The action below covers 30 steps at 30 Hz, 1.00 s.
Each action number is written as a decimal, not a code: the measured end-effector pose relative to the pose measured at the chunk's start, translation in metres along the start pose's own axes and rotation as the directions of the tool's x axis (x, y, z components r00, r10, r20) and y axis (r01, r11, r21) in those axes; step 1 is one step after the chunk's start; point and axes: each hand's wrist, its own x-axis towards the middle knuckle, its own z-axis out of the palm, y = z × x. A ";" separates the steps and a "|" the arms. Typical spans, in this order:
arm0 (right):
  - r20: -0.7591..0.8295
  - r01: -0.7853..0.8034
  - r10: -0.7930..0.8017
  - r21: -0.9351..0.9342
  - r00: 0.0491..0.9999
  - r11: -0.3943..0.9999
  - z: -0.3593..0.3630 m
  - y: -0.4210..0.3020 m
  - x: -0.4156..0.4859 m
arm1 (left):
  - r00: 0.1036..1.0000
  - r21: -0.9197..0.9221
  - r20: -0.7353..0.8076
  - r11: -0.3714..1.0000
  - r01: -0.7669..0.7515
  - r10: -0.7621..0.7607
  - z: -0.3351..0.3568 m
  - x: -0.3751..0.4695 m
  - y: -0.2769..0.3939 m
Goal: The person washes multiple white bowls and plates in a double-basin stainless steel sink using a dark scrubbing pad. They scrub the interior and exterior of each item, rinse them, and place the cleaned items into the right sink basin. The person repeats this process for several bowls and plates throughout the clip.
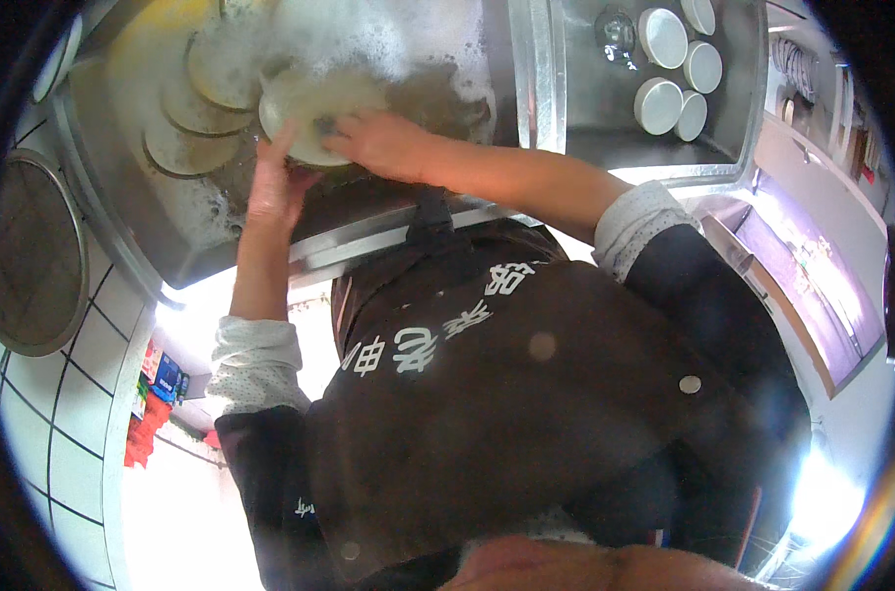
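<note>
A white dish point(288, 111), a plate or shallow bowl, is tilted in cloudy, sudsy water in a metal sink point(196, 258). My left hand point(273, 181) holds its near left edge, the thumb on its upper face. Across the dish, my right hand point(384, 144) presses a small dark scrubber point(327, 125) against the inside. My right fingertips are partly blurred. To the left of the dish, several pale round plates point(189, 151) overlap in a fanned row, partly under the water.
Beyond a metal divider point(539, 81), the right basin point(595, 140) holds several white bowls point(658, 107) and a clear glass vessel point(615, 35). A round, dark-faced tray or lid point(37, 251) stands by the white tiled wall point(85, 414). The sink's front rim point(351, 247) runs before my apron.
</note>
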 end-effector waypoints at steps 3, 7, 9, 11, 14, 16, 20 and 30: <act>-0.127 0.059 0.000 0.461 0.992 0.885 0.003 -0.010 0.008 | 0.999 0.028 -0.036 1.000 -0.001 0.002 0.015 -0.005 -0.011; 0.116 -0.040 0.016 0.206 0.993 0.978 0.002 -0.003 0.001 | 0.995 0.140 -0.087 0.988 0.061 -0.049 0.004 -0.005 0.014; 0.184 -0.060 0.037 0.122 0.982 0.991 0.002 0.006 -0.001 | 0.996 0.132 -0.053 0.989 0.072 -0.066 -0.001 -0.010 0.022; 0.064 -0.009 0.010 -0.017 0.998 1.000 0.004 0.009 0.002 | 0.999 0.013 -0.033 0.999 0.040 -0.039 0.001 -0.015 0.021; 0.038 0.052 -0.071 0.377 0.997 0.925 0.007 -0.005 0.016 | 0.997 0.090 0.047 0.994 -0.059 0.055 0.011 -0.016 0.003; 0.027 0.006 -0.020 0.462 0.999 0.887 0.001 -0.012 0.019 | 0.997 0.093 -0.063 0.995 -0.033 0.039 0.009 -0.011 -0.001; 0.208 -0.011 0.001 0.044 0.978 0.999 -0.022 -0.001 0.002 | 0.996 0.173 -0.089 0.984 0.045 -0.030 -0.012 0.001 0.013; 0.104 -0.113 0.060 0.643 0.993 0.757 0.009 -0.020 0.040 | 0.966 -0.076 0.090 0.965 0.251 -0.244 -0.001 -0.005 0.022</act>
